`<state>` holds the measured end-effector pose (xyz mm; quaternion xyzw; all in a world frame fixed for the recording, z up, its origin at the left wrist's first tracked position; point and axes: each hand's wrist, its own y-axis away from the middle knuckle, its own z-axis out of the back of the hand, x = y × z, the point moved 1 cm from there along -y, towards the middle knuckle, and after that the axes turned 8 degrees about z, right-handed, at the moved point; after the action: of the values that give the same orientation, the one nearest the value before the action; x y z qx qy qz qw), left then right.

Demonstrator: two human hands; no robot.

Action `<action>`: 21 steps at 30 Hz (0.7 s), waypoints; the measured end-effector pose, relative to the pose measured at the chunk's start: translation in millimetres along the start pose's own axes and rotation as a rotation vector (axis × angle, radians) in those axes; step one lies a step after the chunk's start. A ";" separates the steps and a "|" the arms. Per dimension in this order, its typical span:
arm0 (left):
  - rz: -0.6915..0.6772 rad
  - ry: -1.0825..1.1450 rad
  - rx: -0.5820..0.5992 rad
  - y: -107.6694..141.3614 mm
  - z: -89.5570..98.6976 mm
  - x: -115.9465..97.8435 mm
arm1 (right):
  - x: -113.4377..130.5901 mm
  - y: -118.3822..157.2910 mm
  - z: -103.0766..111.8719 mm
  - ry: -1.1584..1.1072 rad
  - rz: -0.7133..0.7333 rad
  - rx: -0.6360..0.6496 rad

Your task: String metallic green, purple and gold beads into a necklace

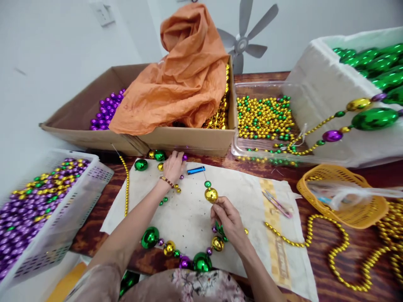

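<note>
My right hand [229,218] pinches a bead strand just below a large gold bead [211,194]. Above that bead sits a small green bead [208,184], and a thin needle or wire rises from it. The rest of the strand, with a big green bead [202,262] and purple and gold ones, curves towards my lap. My left hand [174,170] has its fingers bent down among loose beads at the cloth's far edge; a purple bead [184,157] shows beside the fingertips. What lies under those fingers is hidden. Loose green beads [141,165] lie left of that hand.
A blue cutter-like tool [195,170] and small scissors [277,204] lie on the white cloth [245,251]. Around it stand a cardboard box [189,140], a clear tray [267,153], a white basket [67,209] and a yellow basket [346,218]. Gold bead chain [333,251] winds at right.
</note>
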<state>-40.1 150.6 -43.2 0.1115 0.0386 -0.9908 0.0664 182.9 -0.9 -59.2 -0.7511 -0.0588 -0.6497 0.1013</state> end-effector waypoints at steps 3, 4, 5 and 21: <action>0.016 -0.185 0.033 -6.8 -4.5 -11.2 | 1.7 -1.4 2.4 -0.067 0.013 0.020; 0.023 -0.206 0.047 -8.1 -5.4 -13.8 | 2.0 -1.8 3.0 -0.073 0.019 0.023; 0.032 -0.213 0.063 -9.3 -6.0 -15.8 | 2.2 -2.3 3.3 -0.076 0.025 0.022; 0.337 1.578 0.341 58.7 27.3 -2.9 | 6.7 -8.0 -2.4 0.153 0.118 -0.140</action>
<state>-35.0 90.4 -19.6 0.7876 -0.0945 -0.5902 0.1498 179.8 6.0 -51.7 -0.7066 0.0390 -0.7006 0.0908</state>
